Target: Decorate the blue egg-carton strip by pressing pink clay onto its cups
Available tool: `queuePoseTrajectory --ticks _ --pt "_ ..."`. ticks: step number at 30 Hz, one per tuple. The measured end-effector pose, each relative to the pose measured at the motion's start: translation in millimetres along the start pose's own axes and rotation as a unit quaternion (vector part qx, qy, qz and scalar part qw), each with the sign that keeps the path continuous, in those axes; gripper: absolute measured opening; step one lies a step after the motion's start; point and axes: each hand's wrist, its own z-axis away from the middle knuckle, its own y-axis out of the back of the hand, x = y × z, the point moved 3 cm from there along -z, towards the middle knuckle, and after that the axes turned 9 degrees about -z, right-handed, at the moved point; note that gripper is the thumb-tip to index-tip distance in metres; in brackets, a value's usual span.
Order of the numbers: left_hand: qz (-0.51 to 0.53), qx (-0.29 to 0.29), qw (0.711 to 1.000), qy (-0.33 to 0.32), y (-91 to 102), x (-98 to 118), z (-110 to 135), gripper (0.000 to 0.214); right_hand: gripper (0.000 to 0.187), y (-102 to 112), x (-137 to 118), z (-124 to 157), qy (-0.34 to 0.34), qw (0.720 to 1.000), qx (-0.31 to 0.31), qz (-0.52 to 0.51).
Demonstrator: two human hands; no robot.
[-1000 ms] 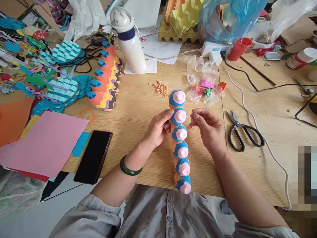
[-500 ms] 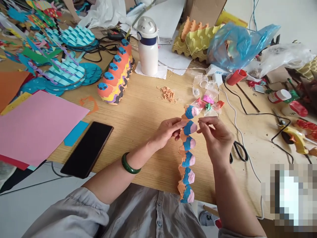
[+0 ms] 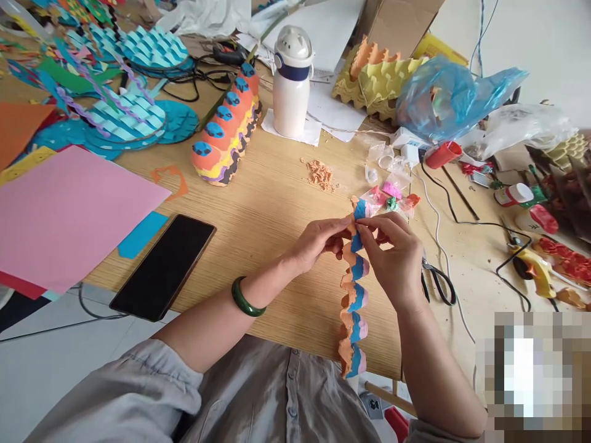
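Observation:
My left hand [image 3: 318, 244] grips a strip of egg carton [image 3: 357, 296] near its far end, thumb and fingers closed on its orange edge. The strip runs toward me in a row of several cups, orange along the left, with blue and pink clay-like covering on the right. My right hand [image 3: 391, 258] is closed, its thumb and index fingertip pinching the strip by one of the upper cups. Whether something small sits between those fingertips is hidden. Beyond the strip's far end lie small bags of coloured clay [image 3: 391, 189].
A decorated orange egg-carton piece [image 3: 226, 132] and a white bottle [image 3: 290, 92] stand farther back. Orange shreds [image 3: 319, 175] lie mid-table. At the left are a phone [image 3: 164, 266] and pink paper [image 3: 87, 215]; at the right, scissors [image 3: 441, 284] and cables [image 3: 455, 206].
My right hand has moved left from beside the strip and now touches it. The strip has turned, showing more of its orange side. The view has shifted slightly.

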Motion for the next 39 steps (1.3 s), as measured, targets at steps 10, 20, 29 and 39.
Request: queuePoseTrajectory --ticks 10,20,29,39 --pt "0.012 0.027 1.0 0.002 -0.1 2 -1 0.039 0.025 -6 -13 10 0.053 0.996 0.02 0.064" --pt "0.005 0.031 0.999 0.019 2.6 7 0 0.028 0.041 -19 49 23 -0.34 0.864 -0.011 -0.372" --pt "0.005 0.003 0.999 0.044 3.3 2 1 0.041 0.046 -36 53 35 -0.32 0.822 0.006 -0.471" --pt "-0.074 -0.043 0.996 0.01 5.5 5 1 0.03 0.04 -31 57 42 -0.293 0.828 -0.006 -0.479"
